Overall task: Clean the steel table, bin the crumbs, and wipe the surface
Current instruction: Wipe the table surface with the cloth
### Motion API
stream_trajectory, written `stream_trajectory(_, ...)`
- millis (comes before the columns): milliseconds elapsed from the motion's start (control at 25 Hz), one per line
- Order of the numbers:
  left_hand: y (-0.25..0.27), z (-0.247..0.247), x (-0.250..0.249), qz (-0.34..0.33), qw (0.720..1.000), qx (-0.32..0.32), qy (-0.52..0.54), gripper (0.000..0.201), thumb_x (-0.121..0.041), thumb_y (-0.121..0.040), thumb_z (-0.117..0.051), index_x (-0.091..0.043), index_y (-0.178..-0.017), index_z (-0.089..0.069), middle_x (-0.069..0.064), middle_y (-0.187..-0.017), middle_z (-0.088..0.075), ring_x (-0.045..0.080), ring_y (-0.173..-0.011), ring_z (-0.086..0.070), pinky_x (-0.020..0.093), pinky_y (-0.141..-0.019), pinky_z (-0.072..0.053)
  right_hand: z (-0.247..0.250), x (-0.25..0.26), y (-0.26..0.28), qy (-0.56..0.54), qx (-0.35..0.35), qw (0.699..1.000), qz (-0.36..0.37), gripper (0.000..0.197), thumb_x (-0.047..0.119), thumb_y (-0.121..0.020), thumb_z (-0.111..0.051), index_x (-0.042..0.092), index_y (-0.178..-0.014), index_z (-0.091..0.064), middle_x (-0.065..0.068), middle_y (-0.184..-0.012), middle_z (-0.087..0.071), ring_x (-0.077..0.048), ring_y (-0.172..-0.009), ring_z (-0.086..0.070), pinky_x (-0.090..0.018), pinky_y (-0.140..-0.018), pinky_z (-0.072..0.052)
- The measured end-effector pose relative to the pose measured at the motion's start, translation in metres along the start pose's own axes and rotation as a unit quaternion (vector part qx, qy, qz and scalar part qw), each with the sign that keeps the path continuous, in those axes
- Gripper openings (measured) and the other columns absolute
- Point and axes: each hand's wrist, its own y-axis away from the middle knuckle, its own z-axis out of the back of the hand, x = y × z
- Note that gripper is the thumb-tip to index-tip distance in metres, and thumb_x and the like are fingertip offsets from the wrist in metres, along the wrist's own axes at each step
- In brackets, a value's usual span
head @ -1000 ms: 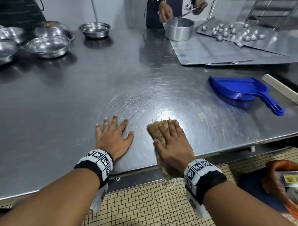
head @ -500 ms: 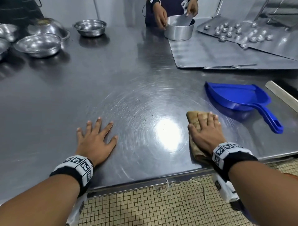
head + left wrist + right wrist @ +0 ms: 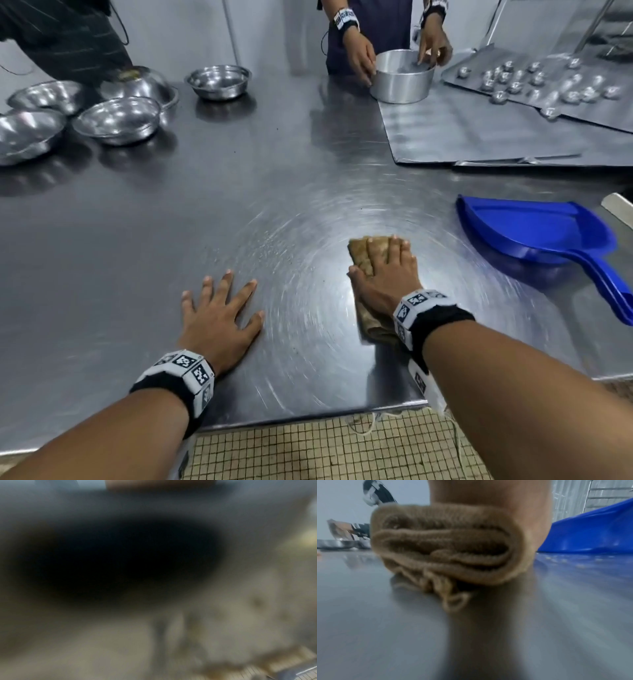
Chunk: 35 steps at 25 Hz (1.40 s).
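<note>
A folded brown cloth [image 3: 361, 255] lies on the steel table [image 3: 239, 192], and my right hand [image 3: 385, 270] presses it flat with straight fingers. In the right wrist view the cloth [image 3: 447, 550] shows as a thick fold under my palm, loose threads trailing on the steel. My left hand [image 3: 219, 311] rests flat on the table, fingers spread, holding nothing, to the left of the cloth. A blue dustpan [image 3: 541, 240] lies to the right of the cloth, handle toward the table's near edge. A few dark specks dot the steel beyond my left hand. The left wrist view is dark and blurred.
Several steel bowls [image 3: 116, 120] stand at the far left. Another person's hands hold a round metal pan [image 3: 402, 80] at the far side. Metal sheets [image 3: 479, 133] with small cups lie at the far right. A pale stick [image 3: 618, 207] sits at the right edge. Tiled floor lies below.
My right hand slid the cloth from the table's near edge rightward toward the dustpan, then further onto the table. My left hand stayed flat on the steel.
</note>
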Motion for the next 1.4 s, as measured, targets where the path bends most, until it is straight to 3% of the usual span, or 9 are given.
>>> stream_trajectory(160, 0.002, 0.007, 0.0, -0.004, 1.0, -0.001, -0.001, 0.081, -0.073, -0.075, -0.006, -0.048, -0.151, -0.019, -0.004, -0.164, -0.009, 0.029, -0.15, -0.005, 0.056, -0.117, -0.001, -0.019, 0.028, 0.027, 0.023, -0.016, 0.994, 0.109, 0.073, 0.062, -0.093, -0.025, 0.033, -0.153, 0.005, -0.011, -0.16, 0.016, -0.029, -0.145, 0.021, -0.042, -0.119, 0.009)
stream_trajectory(280, -0.005, 0.015, 0.01, -0.048, 0.999, -0.014, -0.015, 0.073, -0.07, -0.077, -0.022, -0.045, -0.141, -0.044, 0.001, -0.155, -0.036, 0.027, -0.141, -0.03, 0.053, -0.11, -0.02, -0.028, 0.029, 0.042, 0.043, -0.019, 0.992, 0.113, 0.071, 0.066, -0.089, -0.013, 0.038, -0.151, 0.005, -0.004, -0.16, 0.017, -0.023, -0.145, 0.025, -0.04, -0.12, 0.008)
stream_trajectory(360, -0.021, 0.024, 0.03, -0.071, 0.997, -0.022, -0.019, 0.071, -0.069, -0.077, -0.024, -0.044, -0.138, -0.048, 0.001, -0.15, -0.042, 0.025, -0.137, -0.035, 0.051, -0.107, -0.025, -0.023, 0.029, 0.041, 0.032, -0.011, 0.995, 0.099, 0.076, 0.069, -0.081, -0.003, 0.04, -0.151, 0.004, 0.0, -0.158, 0.02, -0.019, -0.144, 0.025, -0.037, -0.119, 0.009)
stream_trajectory(440, -0.04, 0.031, 0.056, -0.07, 0.997, -0.004, -0.022, 0.077, -0.071, -0.075, -0.016, -0.045, -0.145, -0.036, 0.0, -0.158, -0.029, 0.026, -0.144, -0.024, 0.053, -0.113, -0.017, -0.018, 0.03, 0.034, 0.031, -0.006, 0.997, 0.07, 0.077, 0.068, -0.08, 0.0, 0.037, -0.151, 0.005, 0.003, -0.157, 0.023, -0.017, -0.144, 0.025, -0.034, -0.118, 0.011)
stream_trajectory(560, -0.07, 0.04, 0.093, -0.057, 0.998, 0.029, -0.016, 0.086, -0.075, -0.071, -0.005, -0.047, -0.151, -0.018, -0.002, -0.164, -0.007, 0.027, -0.15, -0.006, 0.053, -0.118, -0.004, -0.012, 0.024, 0.013, 0.022, -0.017, 1.0, 0.01, 0.067, 0.06, -0.093, -0.016, 0.035, -0.152, 0.003, -0.001, -0.16, 0.018, -0.02, -0.146, 0.021, -0.037, -0.119, 0.008)
stream_trajectory(720, -0.107, 0.04, 0.114, -0.055, 0.998, 0.037, -0.015, 0.085, -0.077, -0.072, -0.003, -0.049, -0.151, -0.011, -0.005, -0.164, 0.001, 0.028, -0.15, 0.001, 0.057, -0.118, -0.001, -0.007, 0.021, -0.033, 0.028, -0.024, 0.998, -0.043, 0.07, 0.059, -0.092, -0.017, 0.03, -0.154, 0.003, -0.008, -0.161, 0.012, -0.025, -0.147, 0.017, -0.045, -0.12, 0.003)
stream_trajectory(880, -0.125, 0.034, 0.113, -0.05, 0.998, 0.031, -0.014, 0.082, -0.078, -0.073, -0.002, -0.051, -0.15, -0.007, -0.007, -0.164, 0.007, 0.028, -0.15, 0.007, 0.059, -0.116, 0.003, 0.004, 0.043, -0.07, 0.01, -0.013, 0.997, -0.07, 0.069, 0.057, -0.095, -0.019, 0.029, -0.154, 0.004, -0.011, -0.16, 0.014, -0.03, -0.146, 0.017, -0.045, -0.119, 0.007)
stream_trajectory(1160, -0.136, 0.03, 0.114, -0.043, 0.999, 0.02, -0.013, 0.077, -0.078, -0.077, -0.005, -0.053, -0.15, -0.006, -0.009, -0.164, 0.006, 0.028, -0.15, 0.007, 0.059, -0.116, 0.005, 0.009, 0.09, -0.111, 0.007, 0.007, 1.0, 0.008, 0.071, 0.06, -0.095, -0.019, 0.029, -0.154, 0.005, -0.012, -0.159, 0.017, -0.032, -0.145, 0.021, -0.044, -0.116, 0.012)
stream_trajectory(1400, -0.143, 0.03, 0.112, -0.045, 0.999, 0.017, -0.014, 0.075, -0.077, -0.079, -0.009, -0.052, -0.15, -0.006, -0.009, -0.164, 0.005, 0.029, -0.15, 0.007, 0.06, -0.116, 0.004, -0.008, 0.133, -0.103, 0.023, 0.026, 0.994, 0.103, 0.071, 0.061, -0.095, -0.02, 0.029, -0.153, 0.005, -0.011, -0.159, 0.019, -0.031, -0.144, 0.023, -0.044, -0.118, 0.011)
